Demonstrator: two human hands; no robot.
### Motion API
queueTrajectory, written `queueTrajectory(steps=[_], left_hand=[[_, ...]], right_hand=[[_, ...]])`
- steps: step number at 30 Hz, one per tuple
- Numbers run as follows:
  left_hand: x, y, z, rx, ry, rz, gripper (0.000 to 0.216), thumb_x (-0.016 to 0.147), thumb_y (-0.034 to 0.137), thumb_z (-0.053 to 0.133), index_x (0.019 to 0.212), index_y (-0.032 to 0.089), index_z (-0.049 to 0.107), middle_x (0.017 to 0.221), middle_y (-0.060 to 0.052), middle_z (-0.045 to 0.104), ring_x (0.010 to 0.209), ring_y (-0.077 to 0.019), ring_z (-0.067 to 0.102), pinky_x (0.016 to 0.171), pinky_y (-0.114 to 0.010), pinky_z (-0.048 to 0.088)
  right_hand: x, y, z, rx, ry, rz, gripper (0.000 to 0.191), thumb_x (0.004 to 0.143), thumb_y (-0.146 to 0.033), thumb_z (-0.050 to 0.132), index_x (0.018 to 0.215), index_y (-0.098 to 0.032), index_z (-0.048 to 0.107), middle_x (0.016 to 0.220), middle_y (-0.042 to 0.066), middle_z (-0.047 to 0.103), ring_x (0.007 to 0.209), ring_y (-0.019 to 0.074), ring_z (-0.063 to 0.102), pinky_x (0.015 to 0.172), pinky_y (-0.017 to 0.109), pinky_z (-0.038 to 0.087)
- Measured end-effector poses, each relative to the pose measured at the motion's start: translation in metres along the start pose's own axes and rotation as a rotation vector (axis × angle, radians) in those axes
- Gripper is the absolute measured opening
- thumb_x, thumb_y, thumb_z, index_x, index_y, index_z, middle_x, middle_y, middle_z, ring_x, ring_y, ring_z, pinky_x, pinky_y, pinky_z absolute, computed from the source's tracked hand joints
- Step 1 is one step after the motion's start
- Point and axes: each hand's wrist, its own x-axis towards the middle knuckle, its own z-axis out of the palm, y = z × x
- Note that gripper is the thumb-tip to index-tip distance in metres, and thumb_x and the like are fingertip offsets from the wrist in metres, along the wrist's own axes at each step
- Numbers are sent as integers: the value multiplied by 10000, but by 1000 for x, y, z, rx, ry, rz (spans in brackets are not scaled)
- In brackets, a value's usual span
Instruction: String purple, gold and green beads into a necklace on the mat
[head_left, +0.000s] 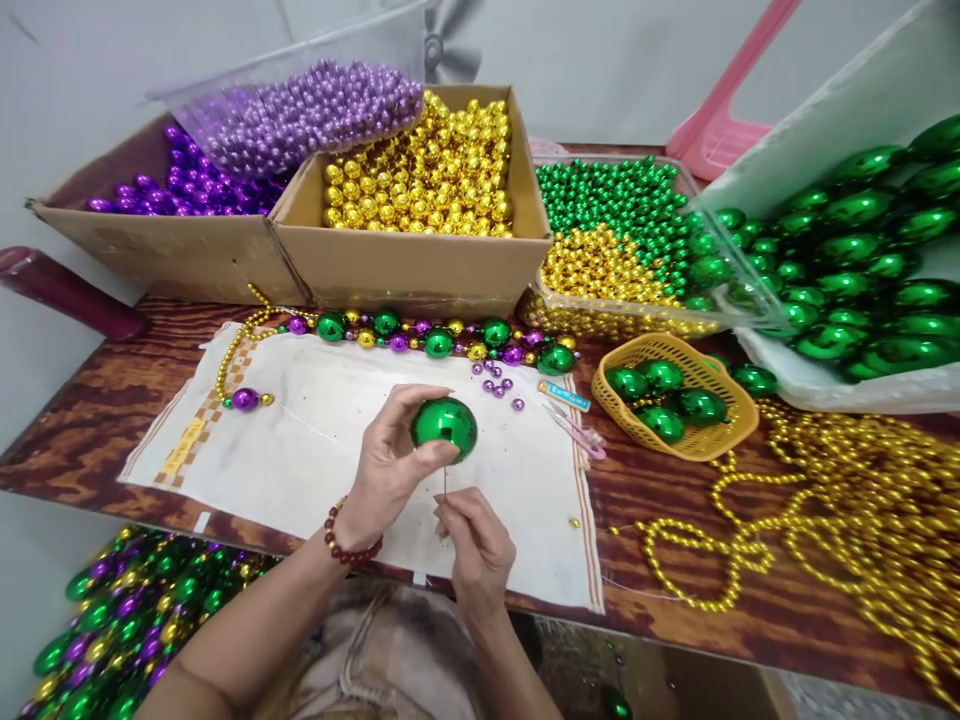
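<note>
My left hand grips a large shiny green ball bead above the white cloth, thumb in front and fingers behind. Just below it, my right hand pinches a thin needle that points straight up to the underside of the bead. Whether its tip is inside the bead I cannot tell. A thin thread crosses the cloth on the left, by a purple bead on a gold bead string. Along the cloth's far edge lies a strand of green, purple and gold beads.
Behind stand cardboard boxes of purple beads and gold beads, and a clear tub of green and gold beads. To the right are pink scissors, a yellow basket with green balls, and gold bead chains.
</note>
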Motion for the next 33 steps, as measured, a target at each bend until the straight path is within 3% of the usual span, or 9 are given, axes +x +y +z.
queueTrajectory(steps=[5, 11, 17, 23, 26, 30, 33], left_hand=[[8, -1, 0, -198, 64, -164, 382, 758, 406, 801, 1078, 237, 679, 1042, -47, 609, 880, -161, 617, 742, -267, 531], [14, -3, 0, -227, 129, -150, 397, 724, 395, 831, 1062, 249, 684, 1020, -30, 612, 850, -135, 598, 743, -249, 521], [0, -8, 6, -128, 79, -99, 404, 749, 366, 810, 1103, 231, 671, 1086, -59, 621, 868, -149, 591, 746, -240, 527], [-5, -9, 5, -81, 73, -8, 407, 771, 400, 789, 1129, 248, 666, 1101, -54, 603, 880, -146, 585, 745, -217, 520], [-6, -9, 5, -77, 68, -5, 426, 767, 430, 785, 1132, 245, 667, 1126, -65, 596, 908, -164, 590, 765, -241, 529], [-12, -9, 5, -64, 139, 33, 449, 734, 415, 816, 1124, 247, 668, 1136, -61, 583, 966, -174, 582, 801, -243, 525], [-10, -8, 5, -139, 189, -31, 435, 738, 423, 812, 1106, 245, 663, 1092, -54, 597, 881, -147, 586, 751, -242, 526]], right_hand=[[-1, 1, 0, -30, -24, 5, 188, 929, -95, 548, 945, -189, 710, 754, 16, 619, 564, 107, 565, 496, 243, 447], [-17, 5, -2, -89, -11, 41, 171, 948, -127, 537, 943, -185, 699, 753, 18, 597, 607, 123, 582, 530, 257, 460], [-10, 6, 4, -67, 46, 25, 166, 956, -135, 528, 951, -183, 687, 741, 7, 575, 595, 117, 569, 552, 264, 464], [-4, 1, 3, -75, -16, -56, 219, 939, -87, 527, 994, -206, 703, 751, 17, 608, 648, 136, 592, 559, 265, 468], [-4, 3, 4, -58, 46, -18, 206, 939, -86, 532, 962, -203, 699, 746, 6, 592, 612, 121, 574, 554, 267, 461], [-3, 8, 3, -31, 73, -32, 220, 932, -63, 541, 965, -212, 699, 763, 1, 595, 620, 114, 568, 567, 263, 458], [-4, 9, -1, -45, 16, -50, 227, 935, -63, 534, 985, -212, 697, 769, 9, 607, 626, 121, 577, 558, 260, 460]])
